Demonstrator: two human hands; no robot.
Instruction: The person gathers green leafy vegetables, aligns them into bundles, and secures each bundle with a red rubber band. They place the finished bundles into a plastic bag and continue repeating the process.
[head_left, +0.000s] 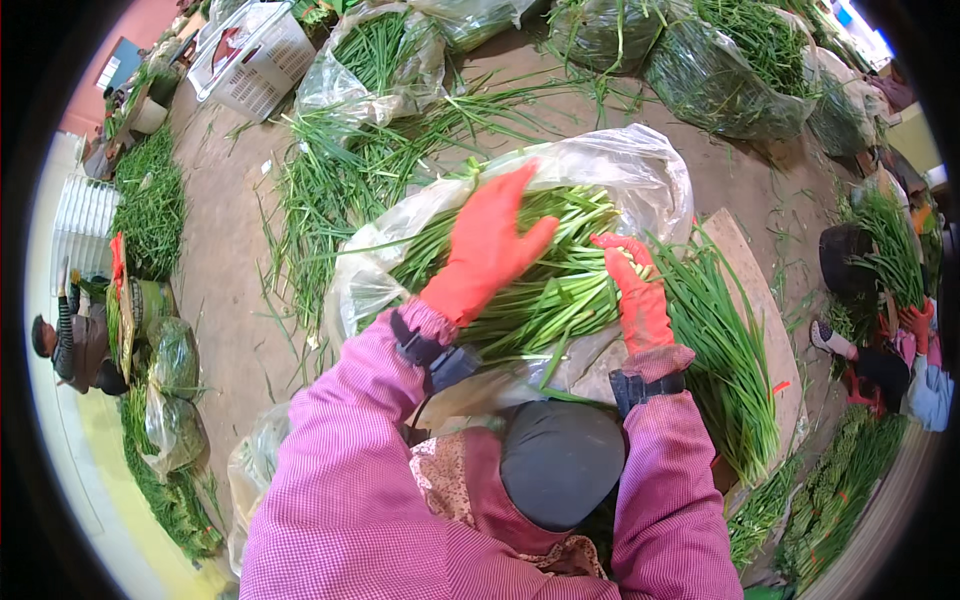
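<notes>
My left hand (491, 240), in a red rubber glove, is spread over the green stalks (525, 300) piled in a clear plastic bag (652, 172); it holds nothing that I can see. At the right side of the bag, my right hand (637, 281), gloved the same way, has its fingers closed around the pale ends of a few stalks. Right beside that hand, a heap of long green leafy stalks (720, 352) lies on a flat board (750, 270).
Loose stalks (337, 180) are strewn on the floor beyond the bag. Filled plastic bags (720, 82) and a white plastic basket (259, 67) stand farther back. Other people sit at the far left (82, 345) and far right (892, 360) among more greens.
</notes>
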